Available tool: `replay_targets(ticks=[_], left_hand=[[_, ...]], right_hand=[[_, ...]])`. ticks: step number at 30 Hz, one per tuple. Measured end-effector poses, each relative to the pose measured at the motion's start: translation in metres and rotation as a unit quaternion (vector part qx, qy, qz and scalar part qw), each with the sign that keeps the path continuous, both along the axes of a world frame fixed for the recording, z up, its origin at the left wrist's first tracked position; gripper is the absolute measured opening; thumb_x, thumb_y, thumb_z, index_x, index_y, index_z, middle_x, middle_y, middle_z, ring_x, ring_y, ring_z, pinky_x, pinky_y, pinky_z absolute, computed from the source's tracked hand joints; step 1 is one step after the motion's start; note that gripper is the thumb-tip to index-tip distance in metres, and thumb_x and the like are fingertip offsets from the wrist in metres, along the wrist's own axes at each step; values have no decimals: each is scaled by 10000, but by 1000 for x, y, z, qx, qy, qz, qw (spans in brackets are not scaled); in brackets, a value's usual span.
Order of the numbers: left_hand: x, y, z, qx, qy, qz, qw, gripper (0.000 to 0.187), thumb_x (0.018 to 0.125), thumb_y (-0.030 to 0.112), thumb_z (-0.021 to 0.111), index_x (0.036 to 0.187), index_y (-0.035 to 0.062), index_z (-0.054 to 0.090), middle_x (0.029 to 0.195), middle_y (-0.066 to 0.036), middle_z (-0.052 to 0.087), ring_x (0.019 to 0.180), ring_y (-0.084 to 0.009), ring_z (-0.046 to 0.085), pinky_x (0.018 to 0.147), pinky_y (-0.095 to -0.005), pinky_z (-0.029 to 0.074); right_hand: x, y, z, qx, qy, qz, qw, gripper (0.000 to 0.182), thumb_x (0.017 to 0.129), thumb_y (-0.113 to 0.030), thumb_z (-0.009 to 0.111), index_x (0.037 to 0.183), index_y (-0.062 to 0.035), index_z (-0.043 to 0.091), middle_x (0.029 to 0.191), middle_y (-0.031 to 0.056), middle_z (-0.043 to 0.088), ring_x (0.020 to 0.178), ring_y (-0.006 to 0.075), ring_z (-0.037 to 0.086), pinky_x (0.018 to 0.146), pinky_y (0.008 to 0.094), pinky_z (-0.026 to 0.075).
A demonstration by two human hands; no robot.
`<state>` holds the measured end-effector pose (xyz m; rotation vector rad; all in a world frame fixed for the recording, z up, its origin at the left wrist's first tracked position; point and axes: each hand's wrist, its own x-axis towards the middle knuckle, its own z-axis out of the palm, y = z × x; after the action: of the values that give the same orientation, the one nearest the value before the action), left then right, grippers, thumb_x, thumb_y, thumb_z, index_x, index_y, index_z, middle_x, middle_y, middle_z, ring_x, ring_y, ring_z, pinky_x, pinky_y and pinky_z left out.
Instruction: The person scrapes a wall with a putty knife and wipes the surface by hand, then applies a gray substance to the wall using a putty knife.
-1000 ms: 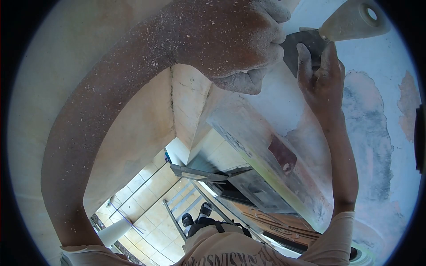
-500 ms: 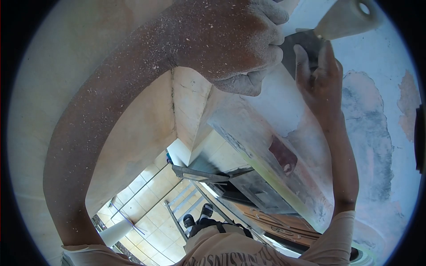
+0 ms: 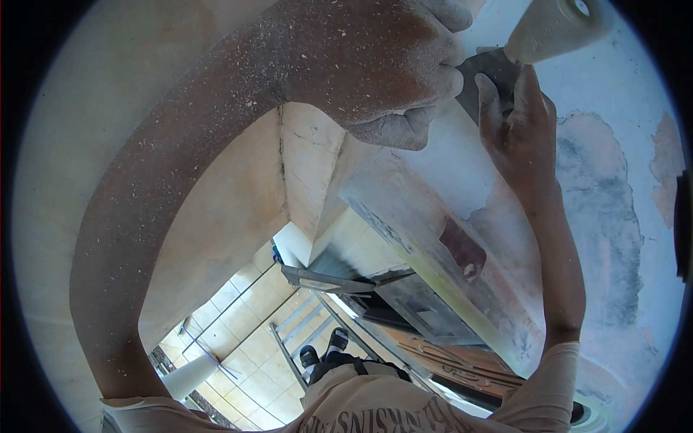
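Note:
A putty knife with a beige handle (image 3: 559, 32), which has a hole near its end, and a dark grey blade (image 3: 498, 68) is at the upper right. My right hand (image 3: 516, 119) grips it by the blade, thumb and fingers closed on the metal below the handle. My left hand (image 3: 382, 68), dusted with white powder and flecks, is closed in a fist close to the camera. Its knuckles overlap the blade's left end in view; whether they touch, and what the fist holds, is hidden. Behind my right forearm is a patchy, peeling white-blue wall (image 3: 595, 187).
Beneath me is a metal ladder (image 3: 303, 325), with my sandalled feet (image 3: 336, 340) at it. Far below lies a tiled floor (image 3: 253, 346). A beige wall surface (image 3: 224, 209) is on the left. Carved brown woodwork (image 3: 447, 364) is at lower right, below a grey ledge (image 3: 426, 310).
The putty knife's handle has shifted slightly left and up. My left fist has risen a little, while my right hand keeps its grip almost in place.

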<state>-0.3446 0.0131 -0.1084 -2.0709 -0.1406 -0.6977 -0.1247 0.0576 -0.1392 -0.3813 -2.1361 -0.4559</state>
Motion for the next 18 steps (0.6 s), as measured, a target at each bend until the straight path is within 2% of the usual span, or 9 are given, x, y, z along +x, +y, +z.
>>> replay_targets(ticks=[2, 5, 9, 12, 15, 16, 18], left_hand=[[1, -1, 0, 2, -2, 1, 1000, 186, 470, 224, 583, 502, 104, 444, 545, -7, 397, 571, -186, 441, 653, -383, 417], [0, 0, 0, 3, 0, 3, 1000, 185, 471, 223, 584, 504, 103, 446, 547, -8, 399, 573, -186, 443, 655, -384, 419], [-1, -3, -1, 0, -2, 7, 1000, 184, 473, 222, 585, 507, 103, 449, 549, -8, 402, 575, -186, 445, 658, -384, 420], [-1, -2, 0, -2, -3, 8, 1000, 183, 474, 221, 586, 510, 103, 451, 551, -8, 405, 577, -186, 447, 660, -385, 421], [0, -6, -1, -2, -5, 5, 1000, 182, 475, 221, 587, 512, 103, 453, 553, -9, 407, 579, -186, 448, 662, -385, 422], [1, -6, -1, -1, -4, 5, 1000, 181, 475, 220, 587, 513, 103, 454, 554, -9, 408, 579, -186, 449, 663, -385, 422], [0, -6, 0, -1, -1, 5, 1000, 181, 476, 220, 588, 515, 103, 456, 555, -9, 409, 581, -186, 450, 664, -385, 423]], right_hand=[[1, -3, 4, -17, 10, 6, 1000, 470, 811, -7, 607, 1236, 62, 417, 742, 191, 629, 572, 364, 595, 507, 397, 460], [4, 3, -12, -49, -31, -44, 997, 269, 857, -40, 620, 1077, 31, 483, 800, 157, 662, 590, 201, 619, 536, 275, 461], [-1, -4, -3, -56, -1, -62, 997, 282, 857, -44, 619, 1092, 29, 482, 782, 157, 656, 545, 211, 593, 509, 292, 442], [-4, -7, 0, -45, 4, 3, 999, 284, 855, -36, 618, 1098, 27, 483, 764, 154, 653, 520, 214, 584, 489, 306, 430], [2, 0, -10, -37, -5, -41, 998, 282, 853, -30, 620, 1094, 32, 486, 763, 143, 655, 512, 215, 577, 481, 306, 426], [1, -2, -16, -80, -27, -49, 995, 284, 847, -25, 627, 1086, 37, 488, 763, 137, 657, 518, 222, 580, 486, 308, 429], [-1, -5, -12, -47, 22, -15, 999, 272, 845, -23, 630, 1071, 35, 492, 764, 138, 658, 527, 220, 589, 490, 304, 435]])
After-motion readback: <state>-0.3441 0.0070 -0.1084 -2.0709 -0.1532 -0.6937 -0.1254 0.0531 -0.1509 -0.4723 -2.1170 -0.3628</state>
